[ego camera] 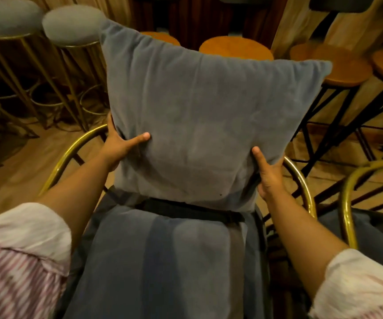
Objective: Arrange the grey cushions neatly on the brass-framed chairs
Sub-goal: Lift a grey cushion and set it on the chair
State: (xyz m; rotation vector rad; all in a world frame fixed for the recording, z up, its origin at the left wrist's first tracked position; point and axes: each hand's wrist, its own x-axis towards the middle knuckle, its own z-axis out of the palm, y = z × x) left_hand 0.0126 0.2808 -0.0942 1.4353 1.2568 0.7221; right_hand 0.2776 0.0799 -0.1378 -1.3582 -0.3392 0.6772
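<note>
Grip: both hands clasped the grey cushion (199, 116) by its lower side edges; the left hand (119, 146) had its thumb pressed across the front and its fingers wrapped behind, and the right hand (268, 173) mirrored it with the thumb pointing up the fabric.
Cushion position: it stood upright and slightly tilted, top corners splayed toward the stools, its bottom edge touching or just above the black strap (190, 210) at the back of the seat.
Chair: the brass frame (70, 153) curved round on both sides behind the cushion, and a grey seat pad (162, 254) already lay flat on the seat.
Second chair: another brass frame (349, 194) stood just to the right, with what looked like a grey pad on it, though the edge of the view was too dark to be sure.
Surroundings: grey-topped stools (73, 25) stood at far left and wooden stools (236, 48) behind and to the right.
Step in hand: seating the back cushion against the backrest, judging by the hold and the pad already in place.
Next move calls for: lowering the bottom edge squarely behind the pad, levelling the top corners, centring it between the brass arms, then letting go evenly so it does not slump.
Writing: no brand, label or lettering could be read on anything.
</note>
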